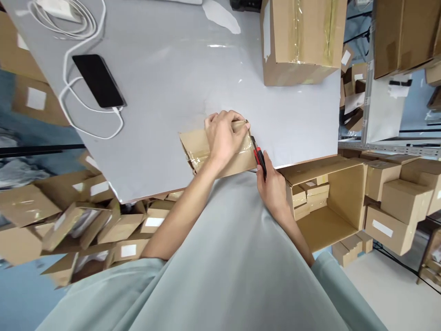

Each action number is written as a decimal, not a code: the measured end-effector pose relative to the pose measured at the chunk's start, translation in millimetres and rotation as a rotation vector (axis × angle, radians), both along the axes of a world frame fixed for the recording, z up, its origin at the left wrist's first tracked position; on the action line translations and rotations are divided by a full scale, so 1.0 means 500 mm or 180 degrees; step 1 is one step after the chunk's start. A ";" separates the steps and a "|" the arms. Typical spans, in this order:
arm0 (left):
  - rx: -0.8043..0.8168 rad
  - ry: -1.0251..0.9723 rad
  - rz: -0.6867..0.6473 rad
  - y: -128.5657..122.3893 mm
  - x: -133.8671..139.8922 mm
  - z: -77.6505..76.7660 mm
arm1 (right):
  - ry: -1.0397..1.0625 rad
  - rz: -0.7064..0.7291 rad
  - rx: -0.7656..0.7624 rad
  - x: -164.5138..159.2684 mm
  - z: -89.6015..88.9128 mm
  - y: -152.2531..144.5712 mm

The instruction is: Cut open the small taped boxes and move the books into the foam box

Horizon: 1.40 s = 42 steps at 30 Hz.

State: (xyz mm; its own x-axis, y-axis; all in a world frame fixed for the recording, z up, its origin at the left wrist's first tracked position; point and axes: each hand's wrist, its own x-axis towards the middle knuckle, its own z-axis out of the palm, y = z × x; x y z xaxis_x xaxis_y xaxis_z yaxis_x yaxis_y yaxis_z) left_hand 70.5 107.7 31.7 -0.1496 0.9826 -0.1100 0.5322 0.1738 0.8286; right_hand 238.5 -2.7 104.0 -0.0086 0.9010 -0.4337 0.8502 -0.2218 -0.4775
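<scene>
A small cardboard box point(241, 162) with clear tape over it lies at the front edge of the grey table. My left hand point(223, 133) grips its top, fingers curled over the far side and thumb near the right corner. In my right hand point(272, 184) is a red and black utility knife point(259, 158), fingers wrapped round the handle. The knife's tip end is close beside the box's right end; whether the blade touches the cardboard I cannot tell.
A large taped carton point(303, 41) stands at the table's back right. A phone point(99, 80) with a white cable point(65, 92) lies on the left. Below the right edge, an open carton point(344, 197) holds several small boxes. Opened boxes point(127, 225) are heaped at lower left.
</scene>
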 end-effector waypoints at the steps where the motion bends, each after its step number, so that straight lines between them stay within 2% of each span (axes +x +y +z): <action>1: 0.0014 -0.0008 0.0000 -0.001 0.001 -0.002 | -0.0072 0.0021 0.0019 -0.007 0.002 -0.003; 4: 0.0039 -0.0026 0.0000 -0.004 0.003 -0.005 | -0.0307 0.0036 0.0058 -0.034 0.011 -0.007; 10: 0.0127 -0.0194 -0.0076 -0.016 0.004 -0.013 | -0.0881 0.0035 -0.0267 -0.104 0.026 0.021; 13: 0.0095 -0.0232 -0.0111 -0.019 0.005 -0.018 | -0.1074 0.0086 -0.0308 -0.118 0.041 0.017; 16: 0.0124 -0.0174 -0.0119 -0.023 0.007 -0.019 | -0.1201 0.0205 -0.0381 -0.110 0.052 -0.010; 22: 0.0150 -0.0068 -0.0191 -0.036 0.004 -0.011 | -0.1436 0.0276 -0.0405 -0.090 0.037 -0.030; 24: 0.0089 -0.0134 -0.0215 -0.033 0.003 -0.010 | -0.1445 0.0295 -0.0468 -0.085 0.051 -0.033; 26: 0.0030 -0.0174 -0.0266 -0.026 0.000 -0.007 | -0.1295 0.0310 -0.0397 -0.073 0.080 -0.046; 28: 0.0031 -0.0160 -0.0331 -0.023 -0.010 0.002 | -0.1022 0.0191 -0.0164 -0.047 0.108 -0.061; 30: 0.0078 -0.0076 -0.0317 -0.033 -0.032 0.018 | -0.0781 -0.0084 0.0087 -0.008 0.118 -0.065; 32: 0.0121 0.0100 -0.0110 -0.065 -0.064 0.037 | -0.0608 -0.0404 0.0242 0.038 0.097 -0.047; 35: 0.0115 0.0491 0.0453 -0.142 -0.112 0.048 | -0.0395 -0.0709 0.0271 0.107 0.015 0.015; 37: -0.0033 0.0626 0.0715 -0.194 -0.132 0.034 | -0.0284 -0.0912 0.0217 0.143 -0.054 0.064; 39: -0.0277 0.0537 0.0934 -0.231 -0.140 0.005 | 0.0153 -0.1204 0.0115 0.168 -0.121 0.108; 42: -0.0505 0.0112 0.1265 -0.252 -0.143 -0.037 | 0.0955 -0.1603 -0.0047 0.186 -0.203 0.157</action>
State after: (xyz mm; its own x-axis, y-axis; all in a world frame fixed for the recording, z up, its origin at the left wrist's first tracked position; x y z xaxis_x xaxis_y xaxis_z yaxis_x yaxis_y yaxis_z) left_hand -1.0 -18.4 13.4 -0.5196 0.8191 -0.2433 0.4255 0.4950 0.7576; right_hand 331.6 75.7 2.6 0.2947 0.8199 -0.4909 0.4665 -0.5718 -0.6749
